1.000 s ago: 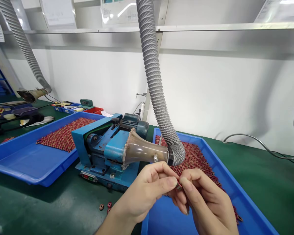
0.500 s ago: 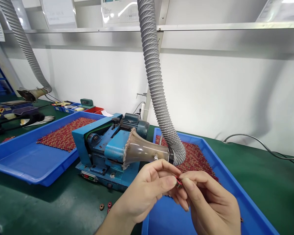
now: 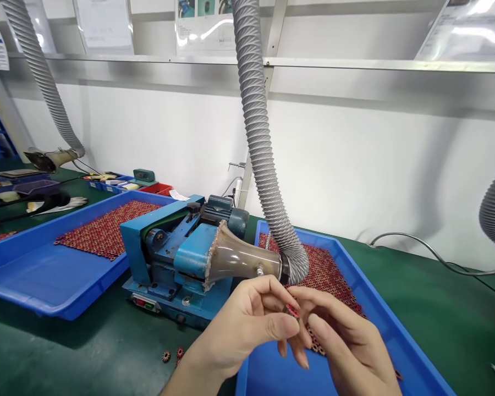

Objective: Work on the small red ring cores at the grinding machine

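Note:
My left hand (image 3: pixel 247 324) pinches a small red slotted rotor core (image 3: pixel 291 312) between thumb and forefinger. Close by on the right, my right hand (image 3: pixel 346 338) has its thumb and forefinger apart, with nothing visible between them. Its forefinger tip reaches behind the core; whether it touches is hidden. Both hands are above the near part of the right blue tray (image 3: pixel 272 371), where many similar cores (image 3: pixel 330 275) lie in a packed sheet. A few loose cores (image 3: pixel 166 356) rest on the green bench left of my left wrist.
A blue belt grinding machine (image 3: pixel 177 258) stands behind my hands, its clear funnel (image 3: pixel 243 256) joined to a grey hose (image 3: pixel 256 115). Left of it sits another blue tray (image 3: pixel 66 308) holding packed cores (image 3: pixel 111 228). A cable (image 3: pixel 421 245) crosses the bench at right.
My right fingers have come off the core and spread apart. The core stays in my left hand, its red face now showing more. The camera view has shifted slightly.

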The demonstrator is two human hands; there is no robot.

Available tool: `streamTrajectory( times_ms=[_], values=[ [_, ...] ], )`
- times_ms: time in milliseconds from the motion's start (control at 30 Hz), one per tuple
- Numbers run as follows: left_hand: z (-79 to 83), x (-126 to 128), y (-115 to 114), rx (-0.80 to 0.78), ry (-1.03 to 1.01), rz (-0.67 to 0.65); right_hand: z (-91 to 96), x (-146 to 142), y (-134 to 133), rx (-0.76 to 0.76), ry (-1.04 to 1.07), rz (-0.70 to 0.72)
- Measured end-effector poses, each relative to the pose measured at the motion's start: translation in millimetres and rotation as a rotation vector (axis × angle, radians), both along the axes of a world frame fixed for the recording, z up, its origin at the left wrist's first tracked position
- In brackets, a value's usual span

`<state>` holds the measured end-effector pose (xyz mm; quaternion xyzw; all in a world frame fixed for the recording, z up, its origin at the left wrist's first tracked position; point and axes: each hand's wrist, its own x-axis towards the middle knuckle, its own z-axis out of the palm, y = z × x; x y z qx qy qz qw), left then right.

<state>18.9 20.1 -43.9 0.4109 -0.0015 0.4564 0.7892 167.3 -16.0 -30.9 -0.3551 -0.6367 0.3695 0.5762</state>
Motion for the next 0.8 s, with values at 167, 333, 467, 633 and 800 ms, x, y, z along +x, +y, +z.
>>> streamTrajectory(
  times_ms=[167, 333, 467, 633, 800],
  values=[
    [3.1, -2.6, -2.1, 0.012, 0.134, -0.023, -4.0, -13.2, 2.1, -0.009, 0.202, 0.143],
    [4.8, -6.8, -4.9, 0.065, 0.238, -0.057, 1.1, -16.7, 1.5, -0.208, 0.626, 0.094],
    [6.8, -5.3, -6.2, 0.059, 0.253, -0.017, 5.0, -6.0, -0.8, -0.031, 0.490, 0.047],
    [16.2, -5.7, -8.9, -0.015, 0.240, 0.151, 6.4, -10.8, -12.5, -0.129, 0.169, -0.029],
    [19.6, -5.9, -12.9, -0.055, 0.234, 0.181, 7.5, -15.6, -13.9, -0.086, 0.113, -0.123]
  ],
)
